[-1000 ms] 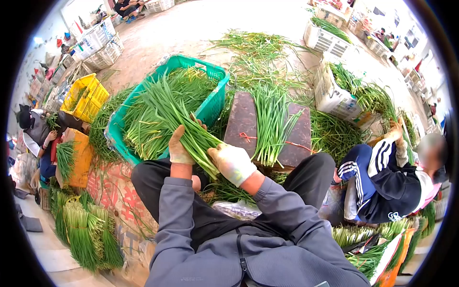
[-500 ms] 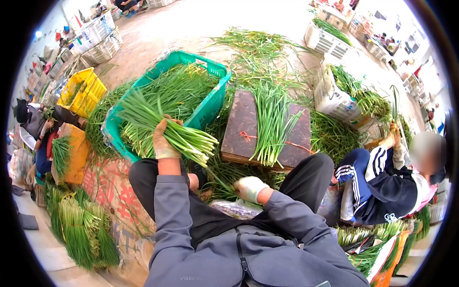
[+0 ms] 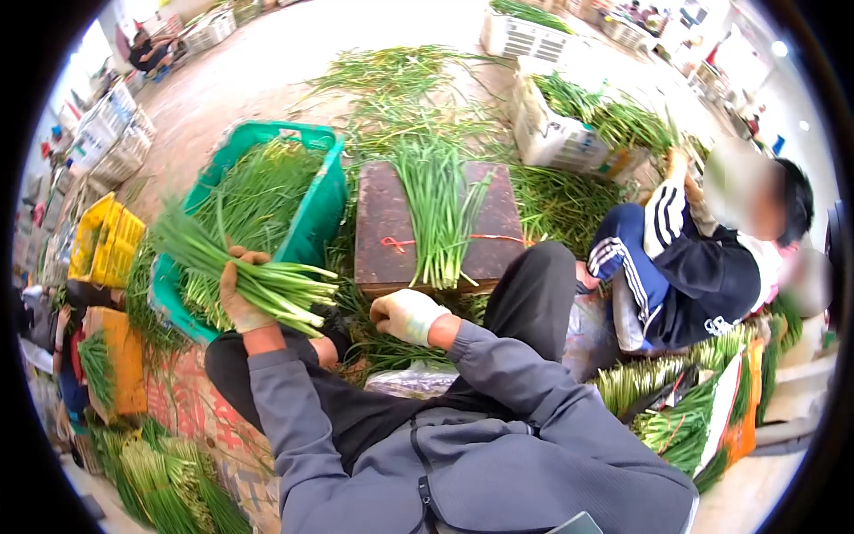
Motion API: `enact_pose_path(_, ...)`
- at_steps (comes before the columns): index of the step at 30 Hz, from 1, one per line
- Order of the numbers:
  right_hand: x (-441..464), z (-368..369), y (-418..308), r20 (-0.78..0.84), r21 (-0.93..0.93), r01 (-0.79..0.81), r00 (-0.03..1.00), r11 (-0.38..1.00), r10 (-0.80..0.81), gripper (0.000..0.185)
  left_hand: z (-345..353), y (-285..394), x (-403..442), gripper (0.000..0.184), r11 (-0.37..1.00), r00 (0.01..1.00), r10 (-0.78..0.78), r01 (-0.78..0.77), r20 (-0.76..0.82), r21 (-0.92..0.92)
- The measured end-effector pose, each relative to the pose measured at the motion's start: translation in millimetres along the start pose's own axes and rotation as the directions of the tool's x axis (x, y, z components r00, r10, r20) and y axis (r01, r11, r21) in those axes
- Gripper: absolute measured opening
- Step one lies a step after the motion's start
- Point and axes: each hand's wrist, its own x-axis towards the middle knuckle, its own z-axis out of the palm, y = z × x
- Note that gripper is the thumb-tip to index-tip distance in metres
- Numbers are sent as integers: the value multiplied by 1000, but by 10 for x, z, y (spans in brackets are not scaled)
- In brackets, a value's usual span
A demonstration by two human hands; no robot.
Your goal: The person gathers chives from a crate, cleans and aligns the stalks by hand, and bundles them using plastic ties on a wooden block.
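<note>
My left hand [image 3: 245,294], in a glove with bare-looking stained fingers, is wrapped round a bunch of garlic chives [image 3: 289,298]. Their pale stem ends point right, towards my right hand, and the green leaves reach back over the green basket [image 3: 331,191]. My right hand [image 3: 409,316], in a pale glove, is held in front of my lap with its fingers curled closed; what is in them, if anything, is hidden. Just beyond it a second pile of chives [image 3: 436,214] lies across a dark wooden block [image 3: 378,209], over a red tie [image 3: 398,243].
Loose leaves [image 3: 400,71] litter the floor beyond the block. A white crate [image 3: 551,133] of chives stands back right, near a seated person [image 3: 703,276]. At left are a yellow crate [image 3: 107,236] and bundled chives [image 3: 156,476].
The view has swung to the right, so the scene sits further left. My right hand has risen slightly forward, away from the loose leaves by my lap. My left hand still grips the bunch.
</note>
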Motion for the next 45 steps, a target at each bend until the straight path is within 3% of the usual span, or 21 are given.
enact_pose_path(4, 100, -58, 889, -561, -89, -193, 820, 977, 111, 17, 47, 9, -40, 59, 999, 1000, 29, -29, -7, 44)
enact_pose_path(7, 151, -433, 1238, -495, -200, -437, 818, 877, 294, 42, 111, -86, -16, 57, 997, 999, 34, -32, -32, 74)
enact_pose_path(11, 250, -535, 1559, -450, -282, -307, 879, 909, 157, 16, 259, -172, 20, 44, 993, 999, 14, -10, -35, 119)
enact_pose_path(13, 155, -699, 1501, -651, -147, -188, 758, 971, 49, 10, 214, -164, -2, 31, 995, 999, 1, 3, -38, 101)
enact_pose_path(14, 34, -843, 1415, -731, -249, -153, 677, 956, -82, 11, 106, -119, 34, 30, 987, 999, -27, 32, -34, 159)
enact_pose_path(16, -175, -1012, 1186, -859, 62, -125, 498, 990, 117, 13, 188, -171, 38, 29, 993, 998, -62, 63, -18, 99)
enact_pose_path(18, -402, -1048, 1003, -871, 31, -48, 489, 998, 51, 15, 181, -237, 72, 29, 992, 996, -91, 93, -21, 86)
enact_pose_path(20, -674, -943, 629, -701, -7, -31, 713, 999, 17, 18, 151, -290, 129, 30, 990, 993, -120, 121, -17, 78)
enact_pose_path(22, -824, -741, 601, -159, -102, 221, 959, 970, -235, 38, 119, -381, 185, 29, 980, 991, -122, 128, -49, 149)
enact_pose_path(23, -897, -714, 502, 227, 36, 290, 930, 956, -290, 54, 123, -434, 189, 31, 965, 986, -128, 150, -111, 216)
enact_pose_path(24, -890, -721, 421, 214, 31, 288, 934, 957, -288, 54, 163, -503, 168, 31, 964, 986, -136, 155, -99, 217)
enact_pose_path(26, -801, -758, 309, -152, 314, -27, 985, 949, 79, 79, 272, -707, 109, 40, 861, 968, -211, 249, -135, 443)
enact_pose_path(28, -724, -796, 177, -371, 315, 85, 928, 945, 40, 92, 325, -1073, 72, 48, 822, 944, -278, 329, -177, 465)
enact_pose_path(30, -575, -668, 168, -395, 224, 158, 917, 962, -59, 114, 739, -1497, -69, 46, 730, 931, -344, 348, -123, 588)
enact_pose_path(36, -573, -810, 634, -633, 358, 34, 743, 933, 216, 112, 987, -2781, 145, 34, 685, 863, -504, 388, 17, 617)
enact_pose_path(37, -585, -876, 741, -735, 228, 66, 666, 971, 127, 108, 1032, -2921, 236, 38, 635, 805, -591, 424, 52, 646)
enact_pose_path(40, -695, -1131, 921, -639, 479, -71, 655, 875, 402, 100, 1094, -3284, 403, 57, 579, 717, -687, 443, 116, 685)
enact_pose_path(42, -500, -951, 1336, -717, 405, -63, 597, 912, 360, 98, 913, -3325, 518, 73, 476, 683, -721, 368, 116, 799)
enact_pose_path(43, -416, -864, 1495, -787, 326, -62, 535, 943, 307, 97, 631, -3372, 570, 77, 246, 768, -639, 266, -51, 932)
enact_pose_path(44, -350, -837, 1521, -678, 439, -208, 562, 874, 474, 97, 440, -3362, 611, 81, -27, 847, -503, 187, -175, 982)
enact_pose_path(45, -251, -738, 1592, -600, 442, -321, 588, 837, 543, 98, 344, -3264, 575, 82, -114, 900, -371, 203, -231, 973)
